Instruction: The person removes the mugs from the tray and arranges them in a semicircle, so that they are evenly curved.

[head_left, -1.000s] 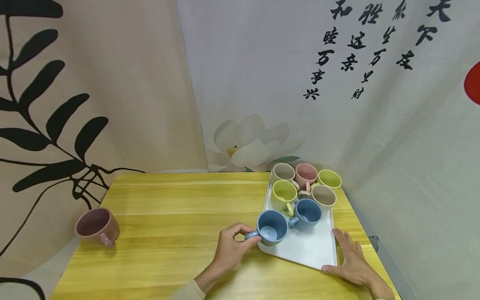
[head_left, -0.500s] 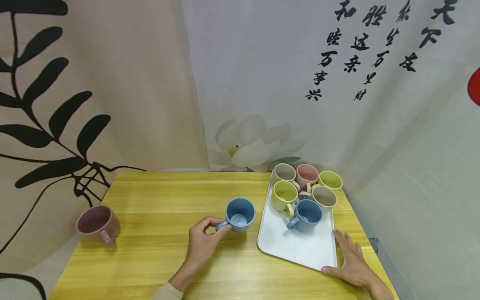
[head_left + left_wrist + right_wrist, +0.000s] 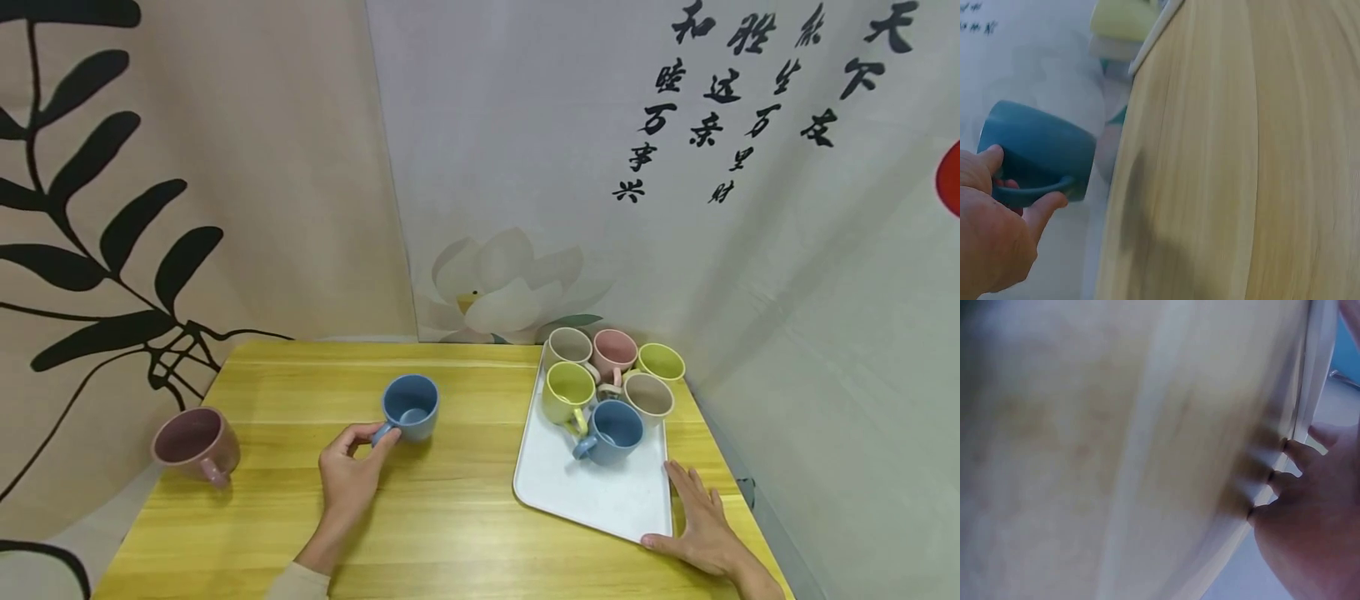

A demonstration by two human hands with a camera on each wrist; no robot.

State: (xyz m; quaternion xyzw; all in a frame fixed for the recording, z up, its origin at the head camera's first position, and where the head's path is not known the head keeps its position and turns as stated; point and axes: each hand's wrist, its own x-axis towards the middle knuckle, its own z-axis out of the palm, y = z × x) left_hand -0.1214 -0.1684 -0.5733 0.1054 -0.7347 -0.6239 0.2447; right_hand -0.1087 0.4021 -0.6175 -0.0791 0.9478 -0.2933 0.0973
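Note:
My left hand (image 3: 348,475) pinches the handle of a blue mug (image 3: 411,408) left of the table's middle. The mug hangs above the wood; in the left wrist view the thumb and fingers close round the handle of this mug (image 3: 1038,147), and a shadow falls on the table beside it. At the tray's right front corner lies my right hand (image 3: 701,525), fingers spread, with its thumb and fingertips at the rim of the white tray (image 3: 577,500). Another blue mug (image 3: 615,432) stands on the tray, its handle toward the front left.
Behind that blue mug, the tray carries a yellow-green mug (image 3: 567,390), a beige mug (image 3: 648,395), a grey mug (image 3: 567,343), a pink mug (image 3: 615,350) and another yellow-green mug (image 3: 662,361). A mauve mug (image 3: 197,446) stands at the table's left edge. Cloth hangs behind the table.
My left hand has carried the blue mug leftward off the tray's front left, across the table and slightly farther back. The right hand has stayed at the tray's corner.

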